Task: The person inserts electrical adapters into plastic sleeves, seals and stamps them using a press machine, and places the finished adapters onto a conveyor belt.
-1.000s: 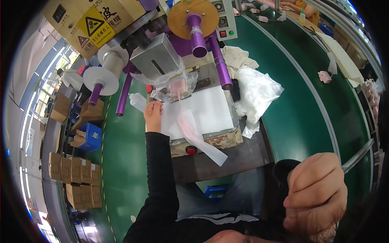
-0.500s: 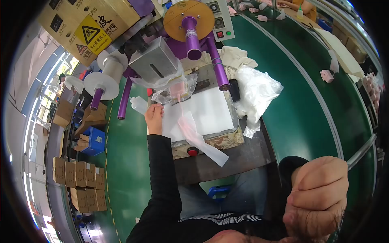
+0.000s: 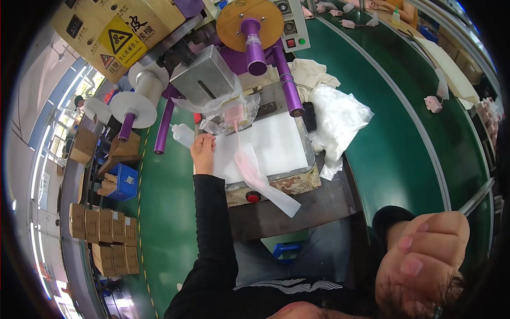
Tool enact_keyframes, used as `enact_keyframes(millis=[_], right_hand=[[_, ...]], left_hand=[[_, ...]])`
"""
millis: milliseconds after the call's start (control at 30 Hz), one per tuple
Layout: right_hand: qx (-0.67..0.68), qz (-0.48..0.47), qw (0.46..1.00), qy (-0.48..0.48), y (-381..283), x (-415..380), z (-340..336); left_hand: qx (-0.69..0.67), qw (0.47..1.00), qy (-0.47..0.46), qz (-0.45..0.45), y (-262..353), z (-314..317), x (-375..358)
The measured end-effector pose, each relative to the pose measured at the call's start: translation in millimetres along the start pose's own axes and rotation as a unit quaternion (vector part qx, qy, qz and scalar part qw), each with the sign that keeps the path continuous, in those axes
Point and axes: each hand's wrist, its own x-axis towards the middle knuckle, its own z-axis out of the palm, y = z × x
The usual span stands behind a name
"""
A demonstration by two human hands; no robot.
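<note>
My white pad (image 3: 276,143) lies flat on the metal plate of the machine (image 3: 289,183). A long strip of clear film (image 3: 260,183) lies across the pad and hangs over the front edge. My left hand (image 3: 203,151) rests on the pad's left edge. The machine stands on a dark bench (image 3: 324,204). A heap of white plastic bags (image 3: 340,119) lies just beside the pad on the right. The green belt (image 3: 404,143) curves past the bench, and a small pink part (image 3: 433,103) lies on it, well apart from the bags.
</note>
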Motion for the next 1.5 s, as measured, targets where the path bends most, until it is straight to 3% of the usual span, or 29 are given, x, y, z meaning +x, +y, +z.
enact_keyframes(millis=[133,367,400,533,633,667,867,1067,1267,1300,1400,1500], right_hand=[[0.059,-0.109,0.992,0.010,11.8,-2.1,1.1],[0.101,-0.034,0.951,-0.290,11.4,13.7,-37.8],[0.095,-0.025,0.953,-0.287,15.1,5.3,-24.8],[0.130,-0.087,0.986,-0.059,26.9,-12.8,11.5],[0.168,-0.152,0.968,0.108,31.5,-14.3,21.6],[0.172,-0.154,0.967,0.108,32.0,-13.3,20.7],[0.199,-0.148,0.953,-0.173,35.8,-1.9,-20.9],[0.177,-0.105,0.921,-0.330,31.3,24.5,-35.7],[0.145,-0.042,0.844,-0.514,32.0,43.5,-41.5],[0.144,-0.040,0.845,-0.514,28.2,37.9,-41.7],[-0.021,-0.080,0.951,-0.298,8.0,10.1,-38.4],[-0.032,-0.065,0.949,-0.307,6.0,6.2,-45.1]], left_hand=[[-0.002,1.000,-0.006,0.007,-2.7,-1.6,0.9],[-0.001,1.000,0.000,0.008,-3.8,-4.0,1.6],[-0.002,1.000,-0.004,0.009,-4.9,-4.1,1.9],[-0.023,1.000,-0.001,-0.005,-4.9,-2.9,2.1],[-0.018,1.000,-0.004,-0.006,-5.4,-2.0,1.8],[-0.014,1.000,-0.003,-0.007,-4.5,-3.5,1.8],[-0.013,1.000,-0.007,0.002,-4.6,-1.8,0.6],[-0.004,1.000,-0.004,0.010,-7.8,-4.0,2.9],[0.000,1.000,-0.006,-0.004,-6.2,-4.2,1.6],[-0.009,1.000,-0.007,-0.003,-6.8,-4.1,2.4],[-0.011,1.000,-0.010,0.000,-8.7,-8.5,2.4],[-0.003,1.000,-0.028,0.003,-10.8,-6.9,4.8]])
